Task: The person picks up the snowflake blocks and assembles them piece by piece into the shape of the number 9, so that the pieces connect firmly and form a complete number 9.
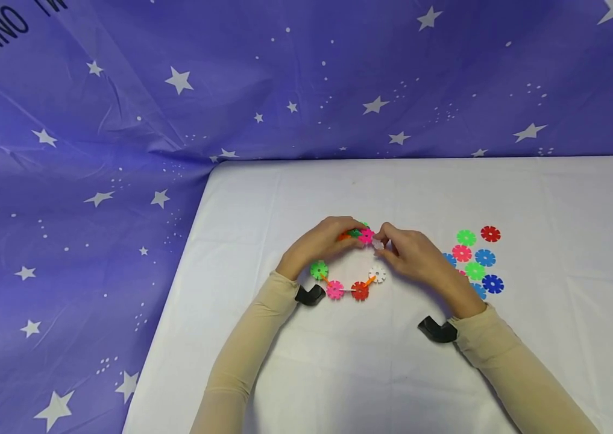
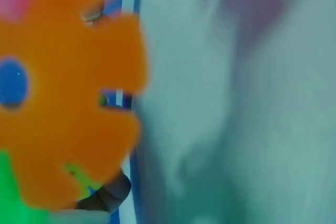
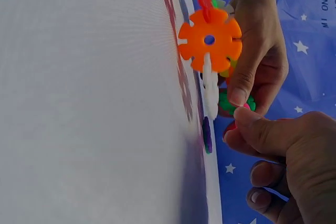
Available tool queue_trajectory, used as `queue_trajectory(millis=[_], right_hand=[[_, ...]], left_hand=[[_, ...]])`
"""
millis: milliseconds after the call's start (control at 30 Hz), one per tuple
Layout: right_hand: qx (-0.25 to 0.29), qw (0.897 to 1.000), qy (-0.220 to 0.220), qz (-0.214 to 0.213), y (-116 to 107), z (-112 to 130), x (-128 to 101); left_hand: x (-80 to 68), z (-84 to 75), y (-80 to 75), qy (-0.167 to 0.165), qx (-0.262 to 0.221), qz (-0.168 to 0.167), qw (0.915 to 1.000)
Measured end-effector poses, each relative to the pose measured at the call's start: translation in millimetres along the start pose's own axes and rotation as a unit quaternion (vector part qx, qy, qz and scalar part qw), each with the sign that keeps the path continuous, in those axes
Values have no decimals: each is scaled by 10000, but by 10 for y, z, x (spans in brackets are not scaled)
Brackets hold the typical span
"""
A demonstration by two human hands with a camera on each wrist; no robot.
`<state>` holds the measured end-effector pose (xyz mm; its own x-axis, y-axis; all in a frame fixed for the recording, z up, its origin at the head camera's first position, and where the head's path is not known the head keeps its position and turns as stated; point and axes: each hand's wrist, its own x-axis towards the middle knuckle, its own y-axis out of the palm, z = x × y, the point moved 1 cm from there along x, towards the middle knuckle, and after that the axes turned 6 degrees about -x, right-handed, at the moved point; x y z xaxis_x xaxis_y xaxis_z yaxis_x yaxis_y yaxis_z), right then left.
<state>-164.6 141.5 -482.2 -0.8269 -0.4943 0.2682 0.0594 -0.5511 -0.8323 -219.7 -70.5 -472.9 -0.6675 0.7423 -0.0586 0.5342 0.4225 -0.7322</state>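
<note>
A chain of slotted flower-shaped plastic discs curves over the table; its near part shows a green disc (image 1: 319,270), a pink disc (image 1: 335,290), a red disc (image 1: 360,292) and a white disc (image 1: 377,275). My left hand (image 1: 325,240) pinches the far part of the chain at a dark green disc (image 3: 229,103), beside a bright pink disc (image 1: 366,235). Against that pink disc, my right hand (image 1: 414,253) pinches a small pale disc (image 1: 378,244) between thumb and finger. The fingertips hide where the two meet. An orange disc (image 2: 58,93) fills the left wrist view's left side.
Loose discs lie to the right of my right hand, among them a red one (image 1: 490,234), a light green one (image 1: 466,238) and a dark blue one (image 1: 493,284). My right forearm partly hides some. A white cloth (image 1: 306,374) covers the table; purple star-printed fabric (image 1: 306,78) hangs behind.
</note>
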Motion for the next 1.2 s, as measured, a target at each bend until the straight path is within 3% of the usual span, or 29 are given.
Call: queue_trajectory(millis=[300,533,667,833,967,1200], right_hand=[[-202,9984,-443,-299,21,9,-7],[-86,9979,-441,-457,26,20,-17],[55,9974,-443,-570,26,22,-13],[175,9969,-383,-661,34,11,-10],[275,9967,-321,-689,39,-6,-8],[767,9954,51,-566,67,-79,-6]], left_hand=[[-2,-55,-1,26,-172,-12,9998],[16,-75,11,248,-37,-179,9995],[13,-65,20,293,-254,-278,9989],[7,-52,35,198,-547,-301,9979],[15,-56,37,156,-503,-282,9982],[8,-38,2,-312,-454,-162,9984]])
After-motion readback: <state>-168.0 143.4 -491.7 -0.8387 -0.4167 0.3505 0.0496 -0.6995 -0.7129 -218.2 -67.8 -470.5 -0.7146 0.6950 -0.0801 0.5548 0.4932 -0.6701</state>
